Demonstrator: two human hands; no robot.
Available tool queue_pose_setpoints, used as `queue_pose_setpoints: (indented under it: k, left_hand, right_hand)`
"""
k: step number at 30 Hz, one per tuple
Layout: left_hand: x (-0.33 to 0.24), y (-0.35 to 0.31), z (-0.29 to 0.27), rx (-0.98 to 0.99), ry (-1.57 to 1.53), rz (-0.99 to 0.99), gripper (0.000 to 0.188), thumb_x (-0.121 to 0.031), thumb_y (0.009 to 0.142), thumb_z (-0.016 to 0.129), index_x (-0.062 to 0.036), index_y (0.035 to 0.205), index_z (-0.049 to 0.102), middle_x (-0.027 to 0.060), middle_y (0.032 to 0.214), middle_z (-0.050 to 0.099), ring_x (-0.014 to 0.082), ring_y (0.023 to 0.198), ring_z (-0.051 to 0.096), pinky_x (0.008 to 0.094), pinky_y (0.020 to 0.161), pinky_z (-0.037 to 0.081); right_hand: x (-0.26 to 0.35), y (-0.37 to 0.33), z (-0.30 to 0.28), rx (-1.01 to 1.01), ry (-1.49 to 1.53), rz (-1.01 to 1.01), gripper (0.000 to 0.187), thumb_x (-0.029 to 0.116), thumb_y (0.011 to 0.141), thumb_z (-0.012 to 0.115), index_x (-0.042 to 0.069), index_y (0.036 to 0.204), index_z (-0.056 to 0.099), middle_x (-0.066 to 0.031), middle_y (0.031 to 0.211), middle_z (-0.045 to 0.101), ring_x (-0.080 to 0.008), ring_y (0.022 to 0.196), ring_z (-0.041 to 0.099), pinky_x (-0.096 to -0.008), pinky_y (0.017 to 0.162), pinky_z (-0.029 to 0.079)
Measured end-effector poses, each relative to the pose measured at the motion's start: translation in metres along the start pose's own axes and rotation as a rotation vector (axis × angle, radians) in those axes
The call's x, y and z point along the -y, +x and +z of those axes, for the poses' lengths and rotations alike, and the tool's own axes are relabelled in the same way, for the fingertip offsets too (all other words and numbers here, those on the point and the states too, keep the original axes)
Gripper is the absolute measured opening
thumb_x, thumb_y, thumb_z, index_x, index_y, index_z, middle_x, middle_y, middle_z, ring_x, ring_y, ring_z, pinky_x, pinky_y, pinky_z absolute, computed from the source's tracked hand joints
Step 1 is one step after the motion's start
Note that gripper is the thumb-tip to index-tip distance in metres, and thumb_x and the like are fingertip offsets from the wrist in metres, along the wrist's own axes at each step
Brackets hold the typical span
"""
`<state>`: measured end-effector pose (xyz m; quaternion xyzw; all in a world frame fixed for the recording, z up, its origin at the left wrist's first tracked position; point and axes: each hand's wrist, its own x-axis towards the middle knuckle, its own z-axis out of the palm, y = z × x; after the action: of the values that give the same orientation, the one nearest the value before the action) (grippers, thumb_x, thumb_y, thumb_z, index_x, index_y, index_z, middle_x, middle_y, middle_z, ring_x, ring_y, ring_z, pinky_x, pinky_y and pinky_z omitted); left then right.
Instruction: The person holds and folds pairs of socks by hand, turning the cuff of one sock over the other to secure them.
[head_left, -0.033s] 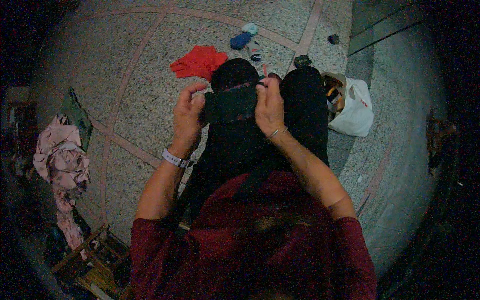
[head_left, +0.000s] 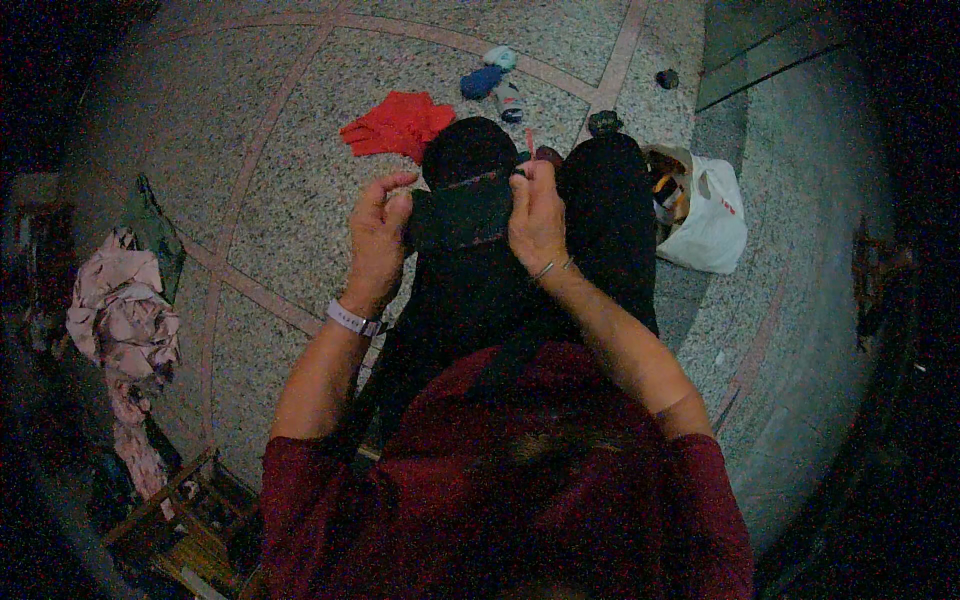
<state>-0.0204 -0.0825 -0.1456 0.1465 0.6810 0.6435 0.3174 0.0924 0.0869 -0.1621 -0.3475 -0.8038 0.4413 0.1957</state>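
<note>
The dark flat piece (head_left: 460, 215) lay between the fingers, above the far end of the black-trousered lap (head_left: 480, 295). The left hand (head_left: 378, 245) gripped its left edge, index finger parted from thumb; the right hand (head_left: 538, 220) pinched its upper right corner.

Dim paved space, kind unclear, speckled floor (head_left: 290, 210)

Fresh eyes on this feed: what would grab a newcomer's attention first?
The red cloth stands out first, lying on the speckled floor beyond the left hand. Then come the white bag, to the right of the right hand, and the dark object between both hands.
</note>
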Motion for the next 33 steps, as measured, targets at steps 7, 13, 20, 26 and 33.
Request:
queue_pose_setpoints:
  k: [7,13,20,26,33]
  left_hand:
    - [0.023,-0.004,0.002,-0.100,0.069,-0.132,0.033,-0.020,0.093,0.054,-0.0059,0.123,0.051,0.0066,0.103,0.056,0.0171,0.091,0.053,0.0298,0.083,0.043]
    - [-0.023,-0.017,0.018,0.196,0.858,0.649,0.062,-0.025,0.088,0.058,-0.0012,0.140,0.033,0.0226,0.145,0.030,0.0384,0.136,0.026,0.0449,0.112,0.021]
    - [0.014,-0.015,0.023,0.350,0.656,0.490,0.076,-0.025,0.083,0.065,-0.0015,0.143,0.026,0.0207,0.150,0.022,0.0382,0.140,0.018,0.0453,0.114,0.018]
    - [0.002,-0.007,0.018,0.186,0.445,0.357,0.049,-0.018,0.085,0.063,0.0007,0.127,0.046,0.0150,0.126,0.052,0.0280,0.119,0.048,0.0381,0.102,0.036]
    - [-0.031,-0.004,0.014,0.207,-0.173,-0.331,0.030,-0.029,0.093,0.056,-0.0024,0.107,0.061,0.0034,0.094,0.065,0.0107,0.079,0.060,0.0228,0.067,0.048]
  right_hand:
    - [0.001,-0.004,-0.015,0.105,0.008,0.056,0.019,0.017,0.095,0.047,0.004,0.109,0.048,-0.0187,0.098,0.058,-0.0355,0.090,0.059,-0.0411,0.080,0.045]
    - [0.028,-0.011,-0.030,0.248,-0.137,-0.558,0.051,0.019,0.091,0.051,-0.001,0.135,0.037,-0.0218,0.135,0.043,-0.0376,0.127,0.039,-0.0454,0.107,0.030]
    - [0.006,-0.015,-0.036,0.470,-0.245,-0.582,0.061,0.014,0.081,0.061,0.004,0.136,0.039,-0.0165,0.143,0.037,-0.0357,0.135,0.032,-0.0466,0.111,0.025]
    - [0.015,0.011,-0.052,0.426,0.031,-0.402,0.040,0.015,0.082,0.063,0.003,0.118,0.055,-0.0160,0.119,0.058,-0.0359,0.113,0.054,-0.0409,0.097,0.042]
    - [0.012,0.044,-0.052,0.556,0.087,0.026,0.031,0.028,0.090,0.060,-0.001,0.099,0.063,-0.0076,0.086,0.065,-0.0139,0.078,0.058,-0.0309,0.071,0.047]
